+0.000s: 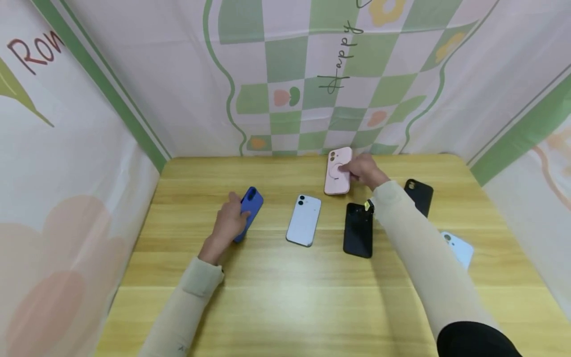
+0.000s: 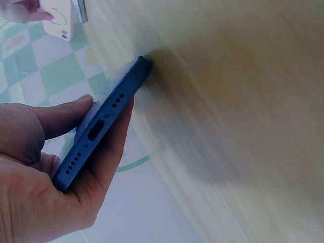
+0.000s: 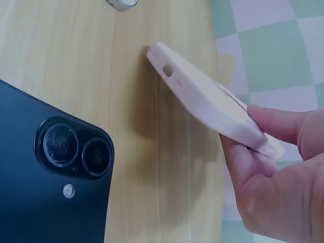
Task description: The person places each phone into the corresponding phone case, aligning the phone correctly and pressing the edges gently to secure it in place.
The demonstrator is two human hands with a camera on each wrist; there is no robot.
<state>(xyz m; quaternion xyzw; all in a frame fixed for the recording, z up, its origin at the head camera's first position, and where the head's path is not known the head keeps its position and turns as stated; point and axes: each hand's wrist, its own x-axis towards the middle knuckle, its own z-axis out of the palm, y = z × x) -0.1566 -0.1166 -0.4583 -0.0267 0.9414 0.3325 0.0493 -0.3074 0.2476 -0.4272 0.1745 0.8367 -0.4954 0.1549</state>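
Note:
My left hand (image 1: 229, 219) grips a blue phone case (image 1: 252, 208) by its sides, tilted up off the table at the left. Its lower edge, with a port opening and small holes, faces the left wrist view; the thumb lies over one face and the fingers behind. At the back edge, my right hand (image 1: 363, 170) pinches a pink phone case (image 1: 332, 181) with a ring on its back. In the right wrist view the pink case (image 3: 202, 98) is tilted, thumb on one face, fingers underneath. Whether either case contains a phone, I cannot tell.
Between the hands lies a white phone (image 1: 304, 220) with two lenses. A black phone (image 1: 358, 233) lies below the right wrist. Partly behind the right sleeve are a black phone or case (image 1: 421, 193) and a light blue one (image 1: 461, 250). Patterned cloth (image 1: 285, 59) borders the wooden table.

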